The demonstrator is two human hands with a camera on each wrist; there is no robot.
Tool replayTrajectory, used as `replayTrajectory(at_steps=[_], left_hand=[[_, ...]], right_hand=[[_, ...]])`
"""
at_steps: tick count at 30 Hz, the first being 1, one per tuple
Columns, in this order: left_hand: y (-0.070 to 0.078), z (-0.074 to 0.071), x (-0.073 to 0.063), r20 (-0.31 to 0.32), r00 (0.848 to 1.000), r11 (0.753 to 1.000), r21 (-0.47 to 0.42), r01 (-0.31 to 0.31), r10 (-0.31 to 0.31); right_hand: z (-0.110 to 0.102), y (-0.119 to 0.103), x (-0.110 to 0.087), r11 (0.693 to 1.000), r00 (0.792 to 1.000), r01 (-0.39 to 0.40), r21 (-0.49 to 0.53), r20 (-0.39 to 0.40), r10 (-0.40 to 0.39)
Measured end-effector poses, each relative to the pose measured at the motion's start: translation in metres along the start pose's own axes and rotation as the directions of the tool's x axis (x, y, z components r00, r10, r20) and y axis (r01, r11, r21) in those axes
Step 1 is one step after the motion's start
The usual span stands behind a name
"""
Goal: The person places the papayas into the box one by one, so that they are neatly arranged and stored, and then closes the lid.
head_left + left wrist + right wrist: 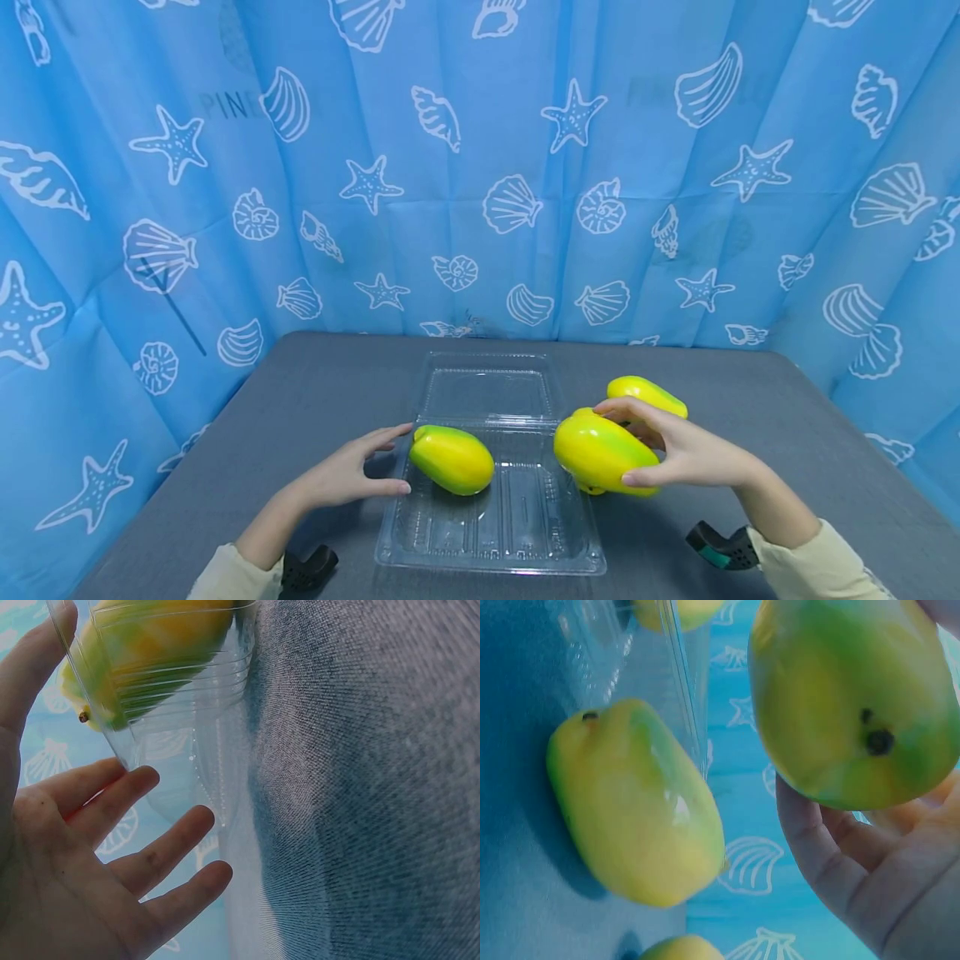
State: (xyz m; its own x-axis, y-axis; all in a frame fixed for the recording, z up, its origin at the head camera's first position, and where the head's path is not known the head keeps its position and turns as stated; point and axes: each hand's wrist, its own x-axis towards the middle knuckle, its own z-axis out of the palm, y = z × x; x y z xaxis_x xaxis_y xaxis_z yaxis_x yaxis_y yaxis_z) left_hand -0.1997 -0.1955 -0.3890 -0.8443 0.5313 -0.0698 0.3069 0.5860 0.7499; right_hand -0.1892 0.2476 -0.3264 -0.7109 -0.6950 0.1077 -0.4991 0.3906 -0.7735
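Note:
My right hand (675, 450) grips a yellow-green papaya (600, 450) above the right edge of a clear plastic clamshell container (517, 562); a dark stem spot shows on this fruit in the right wrist view. Inside the container's left half lies another papaya (453, 461). My left hand (348, 471) is spread at the container's left side, with fingers and thumb apart. In the left wrist view its fingertips (142, 778) are close to the clear wall; whether they press on it I cannot tell.
Under the held fruit, a papaya (637, 802) lies on the grey table (337, 375) beside the container. A further papaya (647, 393) sits behind the right hand. The container's lid (487, 385) lies folded back. A blue shell-print curtain (480, 233) hangs behind the table.

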Motion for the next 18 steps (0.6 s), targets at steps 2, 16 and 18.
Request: replayTrajectory(at_steps=[2,16,18], left_hand=[[0.000,0.000,0.000,0.001,1.000,1.000,0.000,-0.002,0.002],[0.001,-0.001,0.000,0.006,1.000,1.000,-0.004,-0.002,0.002],[0.001,-0.001,0.000,0.005,1.000,1.000,0.000,-0.003,0.003]], right_hand=[[0.003,-0.003,0.003,1.000,1.000,-0.010,-0.022,-0.014,0.010],[0.017,-0.016,0.025,0.999,0.999,0.043,-0.011,0.008,-0.043],[0.019,-0.017,0.027,0.999,0.999,0.041,-0.016,0.014,-0.040]])
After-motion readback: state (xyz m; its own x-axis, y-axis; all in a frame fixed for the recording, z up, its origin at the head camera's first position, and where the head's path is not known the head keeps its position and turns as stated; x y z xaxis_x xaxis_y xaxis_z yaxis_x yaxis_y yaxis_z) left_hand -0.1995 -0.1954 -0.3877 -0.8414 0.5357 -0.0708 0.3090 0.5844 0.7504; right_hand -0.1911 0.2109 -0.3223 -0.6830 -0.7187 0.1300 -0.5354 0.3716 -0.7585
